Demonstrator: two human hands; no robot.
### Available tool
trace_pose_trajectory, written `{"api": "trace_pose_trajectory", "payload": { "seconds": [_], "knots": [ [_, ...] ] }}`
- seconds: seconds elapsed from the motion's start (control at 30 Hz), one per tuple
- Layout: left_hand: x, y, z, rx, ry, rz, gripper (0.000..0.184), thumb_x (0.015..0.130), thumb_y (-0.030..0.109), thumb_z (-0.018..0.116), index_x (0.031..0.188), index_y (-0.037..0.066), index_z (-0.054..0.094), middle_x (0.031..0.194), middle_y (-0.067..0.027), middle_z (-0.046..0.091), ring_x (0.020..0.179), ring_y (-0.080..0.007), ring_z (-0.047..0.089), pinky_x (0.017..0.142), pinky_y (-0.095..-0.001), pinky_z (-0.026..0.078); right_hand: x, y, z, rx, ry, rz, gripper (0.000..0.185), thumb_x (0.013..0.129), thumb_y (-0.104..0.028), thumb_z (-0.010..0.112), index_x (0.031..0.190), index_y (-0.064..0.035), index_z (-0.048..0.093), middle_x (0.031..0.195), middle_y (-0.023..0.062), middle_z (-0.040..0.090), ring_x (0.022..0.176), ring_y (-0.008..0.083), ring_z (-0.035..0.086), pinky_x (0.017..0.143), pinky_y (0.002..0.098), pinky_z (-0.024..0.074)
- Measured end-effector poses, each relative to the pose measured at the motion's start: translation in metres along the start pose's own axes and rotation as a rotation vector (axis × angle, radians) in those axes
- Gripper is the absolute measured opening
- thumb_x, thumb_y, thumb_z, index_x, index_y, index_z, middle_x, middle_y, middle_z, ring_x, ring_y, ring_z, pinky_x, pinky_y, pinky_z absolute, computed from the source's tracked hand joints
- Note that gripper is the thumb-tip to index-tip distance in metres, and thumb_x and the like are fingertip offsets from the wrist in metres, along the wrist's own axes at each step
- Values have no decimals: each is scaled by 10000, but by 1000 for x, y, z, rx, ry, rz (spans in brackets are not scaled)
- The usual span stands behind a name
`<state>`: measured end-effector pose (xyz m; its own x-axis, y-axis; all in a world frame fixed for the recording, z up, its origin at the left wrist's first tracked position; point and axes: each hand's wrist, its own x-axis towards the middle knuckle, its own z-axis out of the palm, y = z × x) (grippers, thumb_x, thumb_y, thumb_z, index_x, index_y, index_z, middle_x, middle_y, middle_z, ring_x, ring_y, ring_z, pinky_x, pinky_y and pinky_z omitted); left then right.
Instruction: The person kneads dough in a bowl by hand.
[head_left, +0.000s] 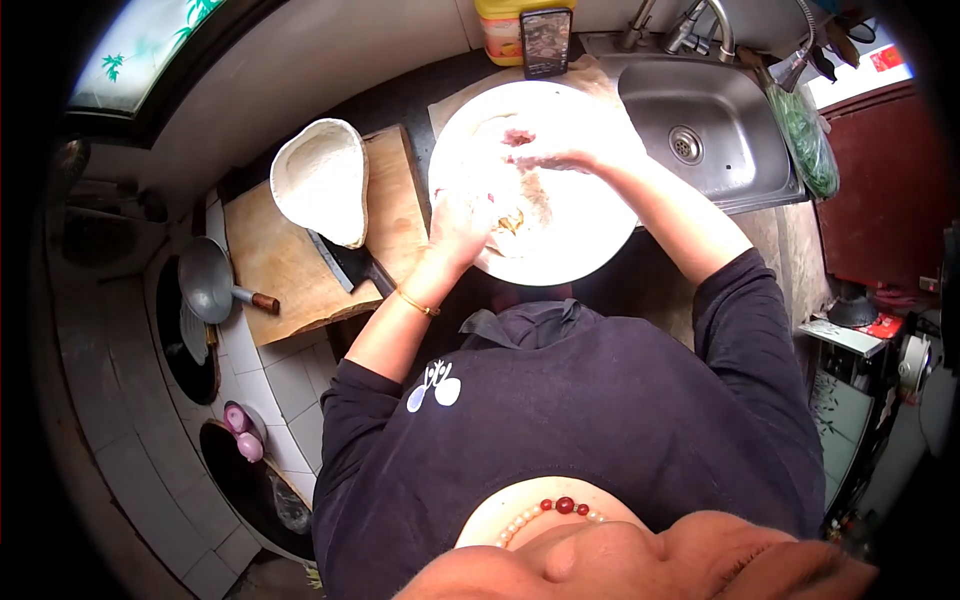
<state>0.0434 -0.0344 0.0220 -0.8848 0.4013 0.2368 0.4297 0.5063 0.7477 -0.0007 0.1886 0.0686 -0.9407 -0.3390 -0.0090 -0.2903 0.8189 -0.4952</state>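
Note:
A large white round basin [590, 240] stands on the counter, with pale, floury-looking stuff and a small yellowish-brown patch [509, 222] inside. My left hand [463, 225] is at the basin's left side, its fingers bent inward beside that patch; glare washes out the fingertips. Higher up in the basin, my right hand [560, 150] reaches in from the right, fingers bent around a small reddish lump [518, 138]. Bright light blurs the edges of both hands and the basin's contents.
Left of the basin, a wooden board [265, 235] holds a white-lined gourd-shaped scoop [320, 175] and a cleaver [345, 262]. A phone [546, 42] leans on a yellow container [498, 30] behind. The steel sink [735, 160] is at right; a ladle [208, 280] lies far left.

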Motion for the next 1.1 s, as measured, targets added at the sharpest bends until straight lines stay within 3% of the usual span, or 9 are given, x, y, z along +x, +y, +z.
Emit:
{"api": "trace_pose_trajectory", "payload": {
  "seconds": [0.13,0.2,0.27,0.43,0.53,0.7,0.87,1.0,1.1],
  "knots": [
    [17,-21,20,-206,220,-96,273,843,110,530,1034,-61,624,994,-215,663,953,-344,634,847,-415,497,-9,1,-7,366,111,39,577,776,-481,716,1201,-97,644,1182,60,643,1095,179,586,965,306,437],
    [28,-22,21,-218,99,-192,275,846,119,532,1019,-71,631,989,-215,667,957,-321,640,844,-398,501,-4,23,25,507,303,-30,563,787,-446,728,1198,-70,639,1170,78,646,1097,176,586,967,314,440],
    [40,-13,16,-248,-45,-321,326,826,109,550,1092,-76,583,1033,-206,649,1000,-296,620,861,-377,499,-4,24,39,552,327,269,562,787,-401,743,1217,-60,620,1176,91,641,1101,177,586,956,317,451],
    [58,-11,17,-154,-340,-558,519,768,61,592,1264,-44,478,1077,-156,622,1052,-246,584,887,-335,487,-7,-8,75,386,511,390,592,783,-352,763,1262,-57,578,1186,103,635,1104,181,586,937,318,470],
    [52,-48,39,-462,-225,-616,553,758,83,627,1279,-12,469,1066,-140,620,1037,-228,587,880,-330,478,-15,0,68,474,425,347,616,781,-323,775,1290,-56,552,1192,111,631,1106,183,587,925,318,482],
    [59,-30,30,-580,-402,-680,648,749,189,700,1327,18,461,1094,-155,621,1069,-242,581,915,-353,457,-25,52,62,1347,260,190,722,755,-289,804,1355,-53,477,1248,121,598,1127,200,576,926,317,490],
    [106,-34,20,19,-816,-96,563,721,324,732,1125,-48,609,1078,-251,639,1001,-328,615,911,-360,474,-10,59,50,559,-76,308,622,806,-334,733,1330,-83,510,1305,107,562,1223,218,504,1016,345,420],
    [120,-52,50,287,-800,-167,577,715,277,736,1174,-37,583,1115,-267,625,1054,-350,606,939,-375,475,-15,39,34,687,-201,258,537,855,-370,645,1311,-107,542,1303,120,566,1233,251,499,1017,375,410],
    [121,-55,61,240,-760,-302,578,720,234,731,1198,-40,554,1123,-264,621,1071,-353,603,939,-382,480,9,26,42,161,-323,429,474,920,-384,541,1313,-120,528,1282,147,569,1175,292,530,1012,391,403]
  ]
}}
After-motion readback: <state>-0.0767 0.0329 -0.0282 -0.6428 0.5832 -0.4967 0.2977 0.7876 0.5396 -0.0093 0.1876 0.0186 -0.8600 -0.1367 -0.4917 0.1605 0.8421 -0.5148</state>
